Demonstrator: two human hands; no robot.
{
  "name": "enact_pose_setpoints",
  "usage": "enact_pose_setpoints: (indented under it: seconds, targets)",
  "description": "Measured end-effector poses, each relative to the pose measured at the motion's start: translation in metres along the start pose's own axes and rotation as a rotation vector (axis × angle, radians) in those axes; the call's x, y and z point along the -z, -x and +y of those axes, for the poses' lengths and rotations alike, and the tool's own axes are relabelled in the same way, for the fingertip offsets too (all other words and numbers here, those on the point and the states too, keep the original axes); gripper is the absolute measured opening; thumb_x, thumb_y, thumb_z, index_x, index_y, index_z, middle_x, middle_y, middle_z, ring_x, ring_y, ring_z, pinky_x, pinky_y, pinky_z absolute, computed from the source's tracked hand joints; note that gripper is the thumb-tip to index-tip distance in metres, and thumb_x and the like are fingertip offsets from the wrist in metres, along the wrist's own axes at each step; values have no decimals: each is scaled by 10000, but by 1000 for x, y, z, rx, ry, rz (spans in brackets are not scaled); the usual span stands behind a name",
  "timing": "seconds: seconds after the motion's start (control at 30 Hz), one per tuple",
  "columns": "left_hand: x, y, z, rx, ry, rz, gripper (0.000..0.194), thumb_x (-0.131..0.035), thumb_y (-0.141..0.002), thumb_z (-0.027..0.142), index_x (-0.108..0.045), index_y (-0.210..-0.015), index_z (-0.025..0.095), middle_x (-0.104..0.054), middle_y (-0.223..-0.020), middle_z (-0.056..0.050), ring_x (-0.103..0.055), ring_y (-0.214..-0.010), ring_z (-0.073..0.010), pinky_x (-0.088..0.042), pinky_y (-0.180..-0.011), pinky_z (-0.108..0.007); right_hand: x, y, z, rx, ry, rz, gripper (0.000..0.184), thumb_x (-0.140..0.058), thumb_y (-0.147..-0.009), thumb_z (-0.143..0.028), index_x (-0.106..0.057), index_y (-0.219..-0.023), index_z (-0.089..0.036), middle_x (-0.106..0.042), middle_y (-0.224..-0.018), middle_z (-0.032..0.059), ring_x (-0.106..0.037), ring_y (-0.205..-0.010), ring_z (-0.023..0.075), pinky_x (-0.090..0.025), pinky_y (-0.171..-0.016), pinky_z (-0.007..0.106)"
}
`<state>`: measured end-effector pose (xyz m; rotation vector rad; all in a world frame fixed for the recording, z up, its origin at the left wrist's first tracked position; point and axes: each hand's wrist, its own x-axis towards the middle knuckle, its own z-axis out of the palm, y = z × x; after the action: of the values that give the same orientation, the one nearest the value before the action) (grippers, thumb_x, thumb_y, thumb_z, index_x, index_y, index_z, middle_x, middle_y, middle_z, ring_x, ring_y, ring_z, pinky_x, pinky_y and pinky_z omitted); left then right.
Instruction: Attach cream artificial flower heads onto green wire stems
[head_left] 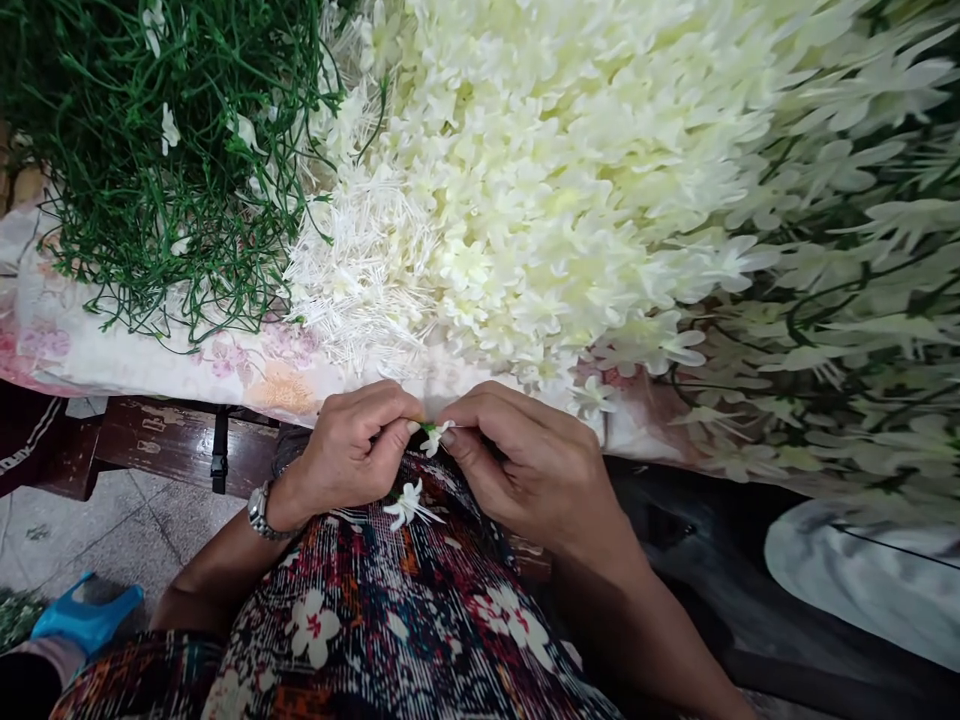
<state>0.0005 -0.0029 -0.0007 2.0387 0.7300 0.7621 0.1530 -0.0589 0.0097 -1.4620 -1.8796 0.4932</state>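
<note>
One wht flower (436, 440): our L hand (364, 445) pinches its grn end, R hand (532, 465) the opp. side (2nd bloom (407, 505) below).

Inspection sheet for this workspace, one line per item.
Surface: white cloth with pink and orange floral print, largely covered.
Job's things: small white flower with green base; heaps of creamy white blossoms, thin white strands, thin green stems.
Clutter: single white blossom over multicoloured patterned garment; held or lying, cannot tell.
Hands: left hand and right hand, fingers pinching the small flower from opposite sides.
Cables: none identifiable; black buckled fabric strap hangs by brown wooden bench.
Surroundings: grey tiled floor, blue plastic object lower left.
</note>
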Motion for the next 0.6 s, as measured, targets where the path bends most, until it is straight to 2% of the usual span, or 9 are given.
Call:
enact_pose_setpoints:
  seconds: [0.27,0.43,0.6]
  targets:
    - [-5,1,-2,88,39,27,95,-448,-750,76,-509,-692,120,-480,-594,14,-432,-559,-69,-360,-532,-200,-15,4,9,-39,-120,50,59,-484,-738,-101,-514,-750,-150,-508,-644,19,-472,-605,98,-384,-544,228]
    - [-4,0,-2,111,54,16,102,-442,-754,82,-505,-686,125,-477,-587,20,-429,-550,-66,-360,-528,-198,-20,6,11,-64,-203,105,76,-502,-734,-101,-519,-774,-163,-506,-650,3,-466,-588,83,-376,-533,214]
    - [-3,0,-1,103,61,1,107,-435,-758,91,-511,-691,125,-473,-584,18,-430,-547,-68,-360,-521,-197,-20,6,13,-34,-238,92,100,-510,-728,-90,-522,-805,-152,-510,-673,10,-473,-616,86,-381,-551,216]
